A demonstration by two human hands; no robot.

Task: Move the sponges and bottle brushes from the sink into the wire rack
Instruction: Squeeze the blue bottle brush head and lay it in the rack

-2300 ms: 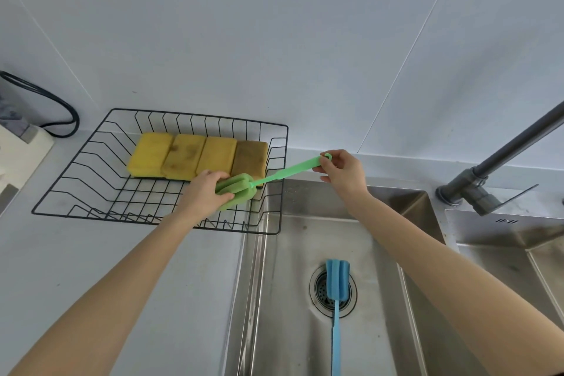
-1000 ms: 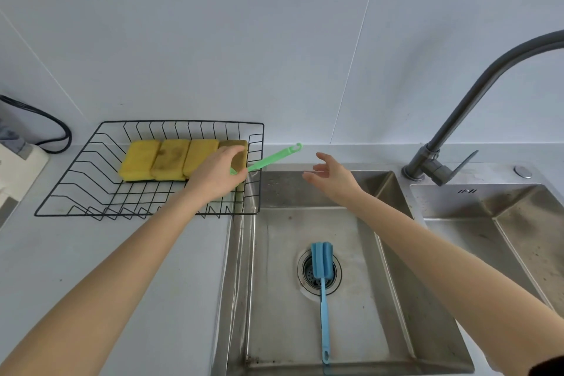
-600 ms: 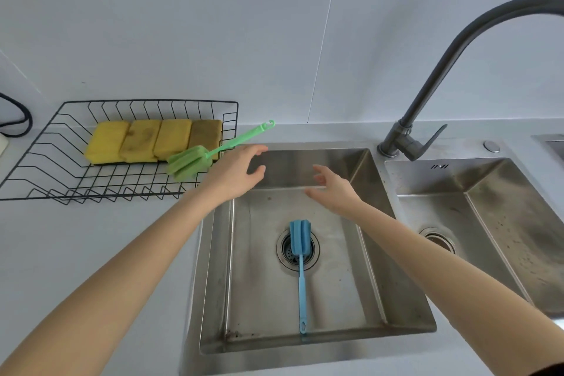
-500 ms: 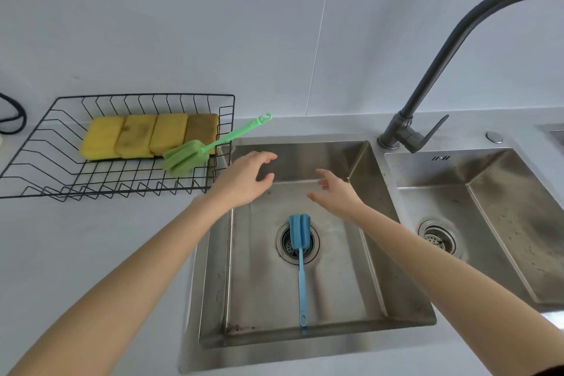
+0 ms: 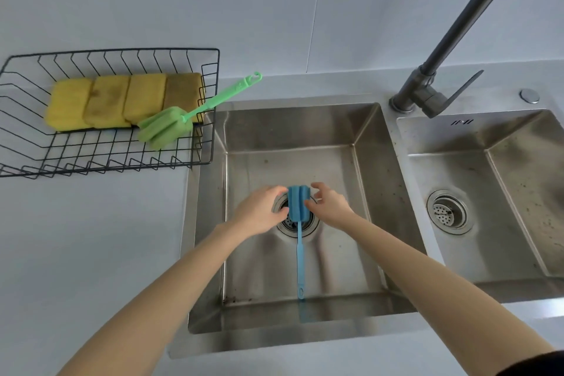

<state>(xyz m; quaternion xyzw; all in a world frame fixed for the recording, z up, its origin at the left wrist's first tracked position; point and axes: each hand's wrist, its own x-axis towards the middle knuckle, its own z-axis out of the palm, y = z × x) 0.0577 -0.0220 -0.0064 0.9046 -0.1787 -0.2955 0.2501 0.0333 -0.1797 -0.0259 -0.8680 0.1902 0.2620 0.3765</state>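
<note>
Grips: left hand [image 5: 259,213] and right hand [image 5: 328,206] flank blue brush [image 5: 298,204] head, fingers apart; next clamp, lift to rack [image 5: 210,107] upper left.

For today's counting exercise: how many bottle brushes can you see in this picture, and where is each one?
2. The green bottle brush lies in the wire rack, its handle poking over the rim. The blue bottle brush lies in the left sink basin, head over the drain. None seem hidden.

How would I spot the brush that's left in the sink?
Find the left basin of the steel sink. Over its drain lies the blue bottle brush, foam head between the left hand and right hand. The green brush sits in the wire rack.
</note>
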